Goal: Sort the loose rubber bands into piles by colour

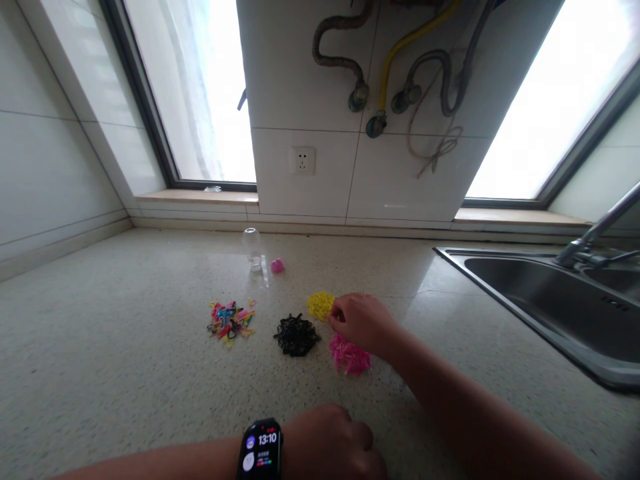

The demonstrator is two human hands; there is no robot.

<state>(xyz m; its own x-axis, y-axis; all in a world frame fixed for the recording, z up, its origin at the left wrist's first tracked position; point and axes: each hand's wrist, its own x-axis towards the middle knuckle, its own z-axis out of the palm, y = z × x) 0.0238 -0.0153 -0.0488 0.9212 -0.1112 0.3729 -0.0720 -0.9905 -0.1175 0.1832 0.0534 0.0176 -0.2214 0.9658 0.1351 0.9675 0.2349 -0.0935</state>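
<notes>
My right hand (361,321) reaches over the counter, thumb and fingertips pinched together at the right edge of a pile of yellow rubber bands (320,305). Whatever the pinch holds is too small to make out. Just below that hand lies a pile of pink rubber bands (349,357), and left of it a pile of black rubber bands (296,335). Farther left is a loose heap of mixed-colour rubber bands (229,321). My left hand (333,445), with a smartwatch on its wrist, rests near the front with fingers curled in; the inside of its grip is hidden.
A clear plastic bottle (253,250) stands upside down toward the wall, beside a pink cap (277,266). A steel sink (530,293) with a faucet (595,230) is set into the counter (150,387) at right. Hoses (345,61) and a socket (303,161) are on the tiled wall.
</notes>
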